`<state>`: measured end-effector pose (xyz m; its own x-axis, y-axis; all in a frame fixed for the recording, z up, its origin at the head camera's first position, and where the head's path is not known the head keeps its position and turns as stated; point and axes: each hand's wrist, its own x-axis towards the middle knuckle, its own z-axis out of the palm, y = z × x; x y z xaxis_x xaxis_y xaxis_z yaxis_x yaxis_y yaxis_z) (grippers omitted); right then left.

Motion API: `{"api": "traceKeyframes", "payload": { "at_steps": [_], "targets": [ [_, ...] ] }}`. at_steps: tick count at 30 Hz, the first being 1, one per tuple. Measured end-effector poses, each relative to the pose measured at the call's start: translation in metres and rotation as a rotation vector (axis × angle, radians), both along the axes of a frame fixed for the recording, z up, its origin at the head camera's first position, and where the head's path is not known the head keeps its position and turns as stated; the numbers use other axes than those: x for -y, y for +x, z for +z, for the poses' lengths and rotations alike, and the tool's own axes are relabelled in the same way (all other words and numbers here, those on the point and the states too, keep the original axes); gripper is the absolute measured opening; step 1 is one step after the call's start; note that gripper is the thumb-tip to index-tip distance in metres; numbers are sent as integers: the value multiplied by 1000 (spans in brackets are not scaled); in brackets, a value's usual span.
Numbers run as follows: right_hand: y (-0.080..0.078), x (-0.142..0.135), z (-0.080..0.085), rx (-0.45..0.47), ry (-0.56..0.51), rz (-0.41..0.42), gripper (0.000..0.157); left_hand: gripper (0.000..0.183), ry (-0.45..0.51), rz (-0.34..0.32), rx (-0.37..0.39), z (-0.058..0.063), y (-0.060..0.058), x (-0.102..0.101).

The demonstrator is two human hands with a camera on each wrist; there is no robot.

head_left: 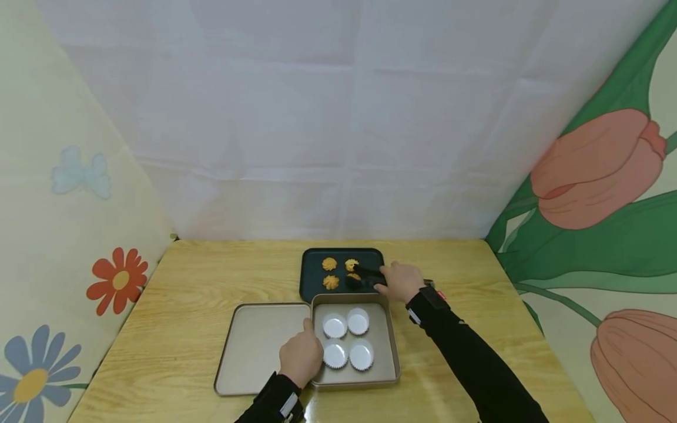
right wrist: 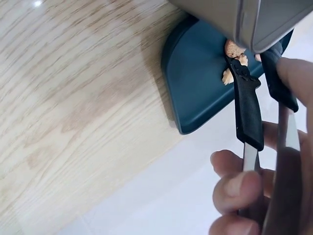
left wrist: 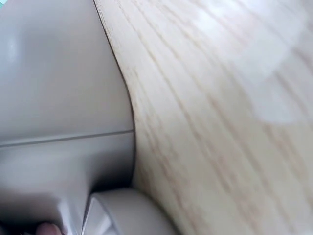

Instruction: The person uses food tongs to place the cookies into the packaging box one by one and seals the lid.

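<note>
My right hand (head_left: 403,282) holds tongs with black tips (right wrist: 248,110) over the right side of a dark blue-green tray (head_left: 311,276). Several golden piped cookies (head_left: 331,282) sit in that tray; the tong tips straddle one at the lower right and partly hide it. Whether they touch it, I cannot tell. In front of the tray stands a square metal tin (head_left: 388,359) with several white fluted baking cups (head_left: 362,354) inside. At the tin's left wall, my left hand (head_left: 302,355) grips the rim, one digit pointing forward along it. In the left wrist view only a fingertip (left wrist: 48,228) shows.
A shallow metal lid (head_left: 259,346) lies flat against the tin's left side. All of this rests on a wooden table (head_left: 180,329). A white cloth (head_left: 264,147) hangs behind, and flower-patterned cloths stand at both sides.
</note>
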<state>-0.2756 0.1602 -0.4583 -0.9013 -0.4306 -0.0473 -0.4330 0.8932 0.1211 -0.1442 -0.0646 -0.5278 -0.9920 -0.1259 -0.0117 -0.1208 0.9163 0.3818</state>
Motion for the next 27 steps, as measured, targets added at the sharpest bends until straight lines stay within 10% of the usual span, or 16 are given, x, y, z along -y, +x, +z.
{"api": "traceKeyframes", "payload": {
  "at_steps": [27],
  "targets": [
    [12, -23, 3, -68, -208, 45, 43, 35, 5, -11, -24, -1, -1, 2]
  ]
}}
